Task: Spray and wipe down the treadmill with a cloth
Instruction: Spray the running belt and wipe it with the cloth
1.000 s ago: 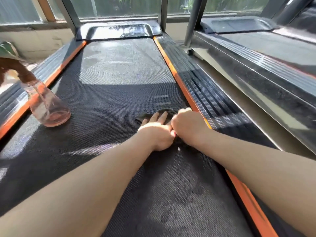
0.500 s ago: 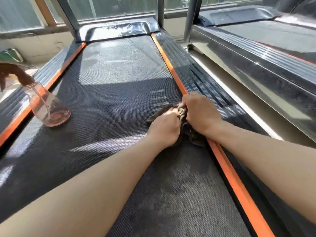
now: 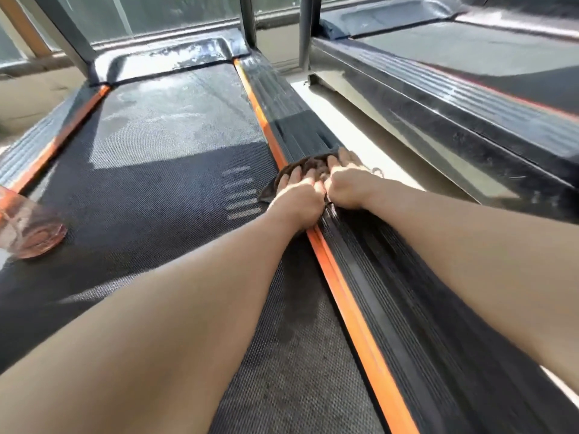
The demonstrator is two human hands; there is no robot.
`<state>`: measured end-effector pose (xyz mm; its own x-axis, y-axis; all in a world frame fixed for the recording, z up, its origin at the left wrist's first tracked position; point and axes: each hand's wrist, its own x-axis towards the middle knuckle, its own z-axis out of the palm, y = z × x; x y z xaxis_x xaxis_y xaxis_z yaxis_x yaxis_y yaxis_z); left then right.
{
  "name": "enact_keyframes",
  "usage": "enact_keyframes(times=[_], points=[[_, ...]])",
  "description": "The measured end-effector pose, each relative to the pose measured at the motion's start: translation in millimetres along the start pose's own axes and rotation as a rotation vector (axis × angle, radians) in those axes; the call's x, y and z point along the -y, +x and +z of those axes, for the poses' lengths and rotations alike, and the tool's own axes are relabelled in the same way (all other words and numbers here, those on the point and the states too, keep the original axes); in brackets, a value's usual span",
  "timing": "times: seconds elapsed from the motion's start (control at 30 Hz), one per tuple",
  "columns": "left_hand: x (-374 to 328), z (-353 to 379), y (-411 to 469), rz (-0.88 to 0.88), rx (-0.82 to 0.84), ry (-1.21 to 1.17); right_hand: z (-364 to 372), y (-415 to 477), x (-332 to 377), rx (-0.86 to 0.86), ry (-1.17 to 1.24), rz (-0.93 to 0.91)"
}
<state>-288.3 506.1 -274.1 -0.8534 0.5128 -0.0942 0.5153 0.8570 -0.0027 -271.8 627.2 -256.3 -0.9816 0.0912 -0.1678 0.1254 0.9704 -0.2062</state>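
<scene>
second treadmill [image 3: 470,98] at 2 o'clock | window glass [image 3: 163,14] at 12 | pale floor strip [image 3: 360,133] at 1

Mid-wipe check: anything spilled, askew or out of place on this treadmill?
Nothing spilled or damaged. Only the clear pinkish plastic spray bottle stands on the black textured treadmill belt at its left edge, where wiping could knock it.
</scene>
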Motion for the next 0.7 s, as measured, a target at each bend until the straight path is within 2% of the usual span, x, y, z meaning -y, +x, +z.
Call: enact_keyframes(times=[0.07, 0.17, 0.27, 0.33, 0.43, 0.57, 0.7], points=[[-11, -1, -11, 0.006, -0.030, -0.029, -10, -20, -2, -0.046, -0.139, -0.052], [-26, 6, -52, 0.053, -0.145, -0.193, -16, -77, -2, -0.134, -0.568, -0.232], [-41, 15, -89, 0.124, -0.167, -0.242, -7, -123, -3, -0.047, -0.695, -0.306], [-44, 17, -92, 0.159, -0.138, -0.244, -2, -128, -14, -0.025, -0.609, -0.234], [-37, 10, -70, 0.070, -0.070, -0.256, 0, -105, -33, 0.062, -0.277, -0.027], [-27, -7, -15, -0.073, 0.017, -0.230, 9, -42, -38, 0.033, 0.010, -0.069], [-18, -5, 10, -0.062, 0.010, -0.167, 14, -6, -37, -0.046, 0.049, -0.063]])
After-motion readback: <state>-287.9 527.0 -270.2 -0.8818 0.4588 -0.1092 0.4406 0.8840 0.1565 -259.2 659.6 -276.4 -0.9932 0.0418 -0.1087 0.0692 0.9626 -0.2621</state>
